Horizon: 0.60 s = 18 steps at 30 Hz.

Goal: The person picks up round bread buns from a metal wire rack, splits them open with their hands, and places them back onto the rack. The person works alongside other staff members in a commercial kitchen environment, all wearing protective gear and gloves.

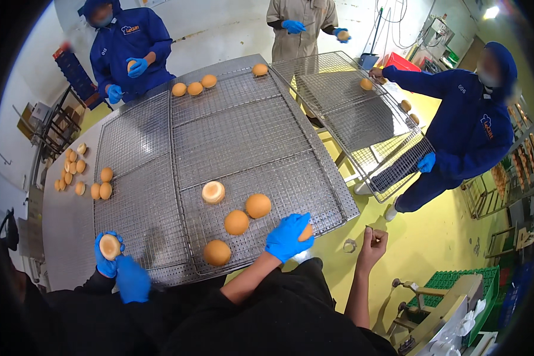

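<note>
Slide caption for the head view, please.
Blue-gloved left hand grasps a golden-brown bun at the near edge of a wire rack; bare right hand raised.

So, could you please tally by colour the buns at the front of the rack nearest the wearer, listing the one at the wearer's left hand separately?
Orange-brown buns lying free: 3
Pale-and-tan bun: 1
Orange-brown bun at the left hand: 1
Total: 5

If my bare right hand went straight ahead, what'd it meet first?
Your right hand would likely meet the wire rack beside the rightmost co-worker, near corner first; depth is unclear.
</note>
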Available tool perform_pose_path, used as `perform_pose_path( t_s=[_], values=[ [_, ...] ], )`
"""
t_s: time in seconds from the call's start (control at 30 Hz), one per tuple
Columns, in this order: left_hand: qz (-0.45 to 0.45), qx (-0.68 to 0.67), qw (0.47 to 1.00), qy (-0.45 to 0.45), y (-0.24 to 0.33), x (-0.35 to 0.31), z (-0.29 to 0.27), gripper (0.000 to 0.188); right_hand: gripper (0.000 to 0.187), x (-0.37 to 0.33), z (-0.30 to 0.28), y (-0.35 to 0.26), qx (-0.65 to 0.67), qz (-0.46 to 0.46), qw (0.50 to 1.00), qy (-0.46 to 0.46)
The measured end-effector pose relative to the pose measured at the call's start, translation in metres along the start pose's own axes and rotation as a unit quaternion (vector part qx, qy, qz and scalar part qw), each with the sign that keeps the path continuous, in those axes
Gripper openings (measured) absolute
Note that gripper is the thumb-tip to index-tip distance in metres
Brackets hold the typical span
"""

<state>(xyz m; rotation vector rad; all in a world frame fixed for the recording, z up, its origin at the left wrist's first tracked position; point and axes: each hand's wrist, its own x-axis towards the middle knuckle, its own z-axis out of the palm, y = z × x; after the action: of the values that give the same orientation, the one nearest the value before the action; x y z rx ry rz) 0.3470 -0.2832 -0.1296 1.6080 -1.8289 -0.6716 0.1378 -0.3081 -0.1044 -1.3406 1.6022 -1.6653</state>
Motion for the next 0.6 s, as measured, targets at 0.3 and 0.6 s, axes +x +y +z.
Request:
perform_pose_path(
  t_s=[0.3, 0.6],
  values=[
    [-0.116, 0.141, 0.983, -0.033, -0.044, -0.03, -0.004, 0.052, 0.019, -0.001, -0.013, 0.03, -0.04, 0.041, 0.998, 0.024],
    [-0.137, 0.184, 0.969, 0.093, -0.063, -0.074, -0.002, 0.059, 0.022, -0.007, 0.01, 0.012, -0.039, -0.001, 0.998, -0.039]
  ],
)
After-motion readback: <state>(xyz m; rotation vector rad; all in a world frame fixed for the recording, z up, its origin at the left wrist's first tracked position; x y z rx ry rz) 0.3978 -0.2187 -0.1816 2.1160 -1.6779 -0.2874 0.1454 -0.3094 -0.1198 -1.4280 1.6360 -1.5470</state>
